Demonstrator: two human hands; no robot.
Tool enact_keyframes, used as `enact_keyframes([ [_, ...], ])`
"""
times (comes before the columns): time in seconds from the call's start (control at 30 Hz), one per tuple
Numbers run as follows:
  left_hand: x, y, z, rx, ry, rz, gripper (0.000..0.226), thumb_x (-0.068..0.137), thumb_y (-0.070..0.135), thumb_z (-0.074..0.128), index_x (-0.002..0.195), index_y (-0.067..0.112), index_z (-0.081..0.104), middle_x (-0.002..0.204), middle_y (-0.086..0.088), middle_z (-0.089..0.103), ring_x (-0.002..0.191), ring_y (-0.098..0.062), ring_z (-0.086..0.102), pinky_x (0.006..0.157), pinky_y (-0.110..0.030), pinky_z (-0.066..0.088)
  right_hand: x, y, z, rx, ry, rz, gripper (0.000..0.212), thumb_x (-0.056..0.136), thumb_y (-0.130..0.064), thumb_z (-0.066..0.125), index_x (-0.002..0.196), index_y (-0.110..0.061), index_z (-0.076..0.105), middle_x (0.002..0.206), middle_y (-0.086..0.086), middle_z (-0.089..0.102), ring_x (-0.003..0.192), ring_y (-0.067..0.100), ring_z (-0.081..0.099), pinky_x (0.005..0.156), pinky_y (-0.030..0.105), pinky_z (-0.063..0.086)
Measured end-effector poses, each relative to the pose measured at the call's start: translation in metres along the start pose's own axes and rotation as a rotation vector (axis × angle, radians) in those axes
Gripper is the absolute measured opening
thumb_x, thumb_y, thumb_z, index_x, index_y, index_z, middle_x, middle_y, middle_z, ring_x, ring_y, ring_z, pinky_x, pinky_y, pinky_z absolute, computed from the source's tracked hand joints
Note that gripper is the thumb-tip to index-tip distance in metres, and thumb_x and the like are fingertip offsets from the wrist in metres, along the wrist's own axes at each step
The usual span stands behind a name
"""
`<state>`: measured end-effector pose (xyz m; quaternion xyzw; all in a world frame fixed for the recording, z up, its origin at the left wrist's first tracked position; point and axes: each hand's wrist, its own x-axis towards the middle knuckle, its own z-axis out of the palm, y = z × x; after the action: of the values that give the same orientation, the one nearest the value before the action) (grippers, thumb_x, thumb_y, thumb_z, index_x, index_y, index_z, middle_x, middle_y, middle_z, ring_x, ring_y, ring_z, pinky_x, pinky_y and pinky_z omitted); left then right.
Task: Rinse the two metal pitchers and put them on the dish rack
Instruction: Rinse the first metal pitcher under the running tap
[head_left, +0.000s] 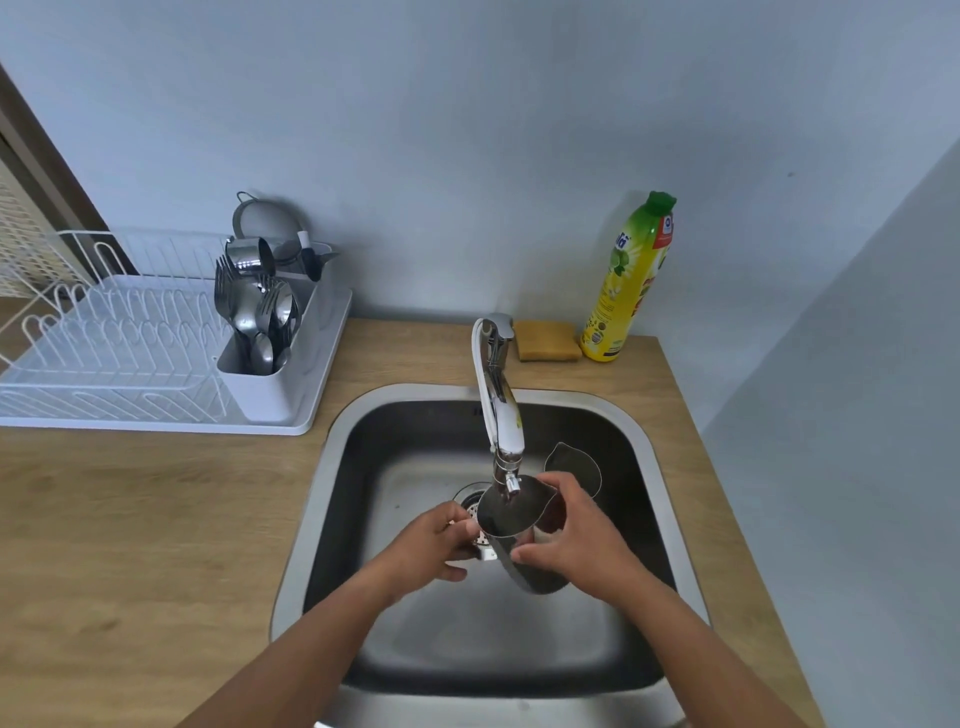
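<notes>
Both forearms enter from the bottom edge and meet over the sink (313, 519). Our left hand (434, 543) curls its fingers against the left side of the held pitcher (535, 574), at its handle. Our right hand (579, 535) grips the same pitcher from the right, thumb on the body and fingers over the rim.

We hold the pitcher above the basin floor, mouth up and tilted slightly away from us. The faucet (500, 410) nozzle sits just inside its rim. We cannot tell whether water is running.

The second pitcher (574, 462) stands in the basin behind the right hand, near the back right wall. The drain strainer (474, 500) is partly hidden by the left hand.

The dish rack (119, 358) sits on the wooden surface (130, 519), well apart to the left. Its right edge lies near the sink's back left corner. A cutlery holder (260, 387) filled with utensils occupies the rack's right end. A strip of surface runs between the rack's front edge and our left forearm.

A sponge (548, 340) and a detergent bottle (628, 280) stand behind the faucet at the wall.
</notes>
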<state>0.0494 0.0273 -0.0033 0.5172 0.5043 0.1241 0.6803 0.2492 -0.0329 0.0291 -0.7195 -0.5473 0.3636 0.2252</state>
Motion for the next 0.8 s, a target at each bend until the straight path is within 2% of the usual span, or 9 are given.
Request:
enact_keyframes([
  [0.13,0.008,0.004,0.003,0.069,0.073,0.084,0.010,0.098,0.020,0.055,0.099,0.010,0.058,0.109,-0.011,0.071,0.104,-0.019,0.068,0.082,-0.032,0.058,-0.003,-0.011,-0.008,-0.167,0.084,-0.117,0.087,0.066,-0.035,0.086,0.136,-0.038,0.035,0.134,-0.016,0.047,0.122,0.008,0.046,0.113,0.039,0.032],
  [0.23,0.012,0.009,0.000,0.135,0.200,0.164,0.008,0.094,0.017,0.062,0.093,0.009,0.063,0.095,-0.009,0.069,0.085,-0.016,0.065,0.083,-0.040,0.060,-0.002,-0.016,-0.011,-0.206,0.133,-0.186,0.084,0.070,-0.033,0.085,0.137,-0.035,0.035,0.136,-0.015,0.048,0.116,0.000,0.040,0.113,0.038,0.033],
  [0.33,0.012,0.014,-0.006,0.244,0.338,0.267,0.004,0.090,0.021,0.068,0.086,0.021,0.068,0.095,0.002,0.074,0.082,-0.012,0.068,0.085,-0.046,0.058,0.005,-0.016,-0.008,-0.167,0.168,-0.192,0.085,0.071,-0.035,0.085,0.139,-0.033,0.034,0.135,-0.014,0.052,0.113,0.000,0.043,0.110,0.040,0.037],
  [0.47,0.000,0.024,-0.010,0.599,0.536,0.424,0.016,0.092,0.034,0.063,0.104,0.025,0.068,0.110,0.010,0.069,0.095,-0.009,0.065,0.085,-0.036,0.057,0.018,-0.010,0.009,-0.106,0.189,-0.151,0.093,0.066,-0.040,0.087,0.137,-0.043,0.027,0.134,-0.015,0.054,0.122,0.020,0.052,0.102,0.037,0.042],
  [0.57,-0.009,0.031,-0.013,0.767,0.629,0.492,0.023,0.096,0.038,0.057,0.114,0.027,0.064,0.115,0.012,0.067,0.093,-0.009,0.066,0.079,-0.030,0.058,0.025,-0.011,0.020,-0.008,0.189,-0.108,0.090,0.067,-0.034,0.088,0.133,-0.044,0.028,0.131,-0.014,0.056,0.119,0.017,0.054,0.097,0.038,0.050],
  [0.63,-0.014,0.034,-0.017,0.872,0.668,0.522,0.022,0.097,0.040,0.053,0.113,0.028,0.063,0.112,0.011,0.067,0.088,-0.008,0.065,0.070,-0.024,0.055,0.028,-0.013,0.026,0.120,0.136,-0.076,0.087,0.067,-0.023,0.089,0.129,-0.042,0.031,0.127,-0.013,0.057,0.116,0.010,0.055,0.093,0.026,0.050],
  [0.7,-0.019,0.038,-0.021,0.965,0.672,0.520,0.022,0.099,0.040,0.049,0.112,0.028,0.062,0.108,0.011,0.067,0.082,-0.008,0.063,0.058,-0.015,0.041,0.030,-0.015,0.032,0.218,0.075,-0.043,0.084,0.068,-0.017,0.088,0.125,-0.042,0.032,0.124,-0.012,0.054,0.112,0.004,0.053,0.085,0.011,0.041],
  [0.73,-0.021,0.040,-0.023,1.006,0.667,0.495,0.022,0.100,0.040,0.047,0.113,0.028,0.060,0.106,0.010,0.067,0.078,-0.008,0.061,0.055,-0.013,0.035,0.031,-0.015,0.034,0.257,0.044,-0.029,0.083,0.068,-0.017,0.088,0.125,-0.041,0.033,0.125,-0.010,0.054,0.112,0.003,0.051,0.084,0.010,0.038],
  [0.8,-0.023,0.043,-0.026,1.042,0.659,0.428,0.022,0.100,0.041,0.046,0.114,0.028,0.058,0.104,0.009,0.067,0.073,-0.008,0.059,0.055,-0.014,0.035,0.033,-0.015,0.037,0.318,-0.030,-0.004,0.081,0.068,-0.021,0.089,0.128,-0.035,0.036,0.128,-0.006,0.054,0.116,0.008,0.051,0.091,0.017,0.038],
])
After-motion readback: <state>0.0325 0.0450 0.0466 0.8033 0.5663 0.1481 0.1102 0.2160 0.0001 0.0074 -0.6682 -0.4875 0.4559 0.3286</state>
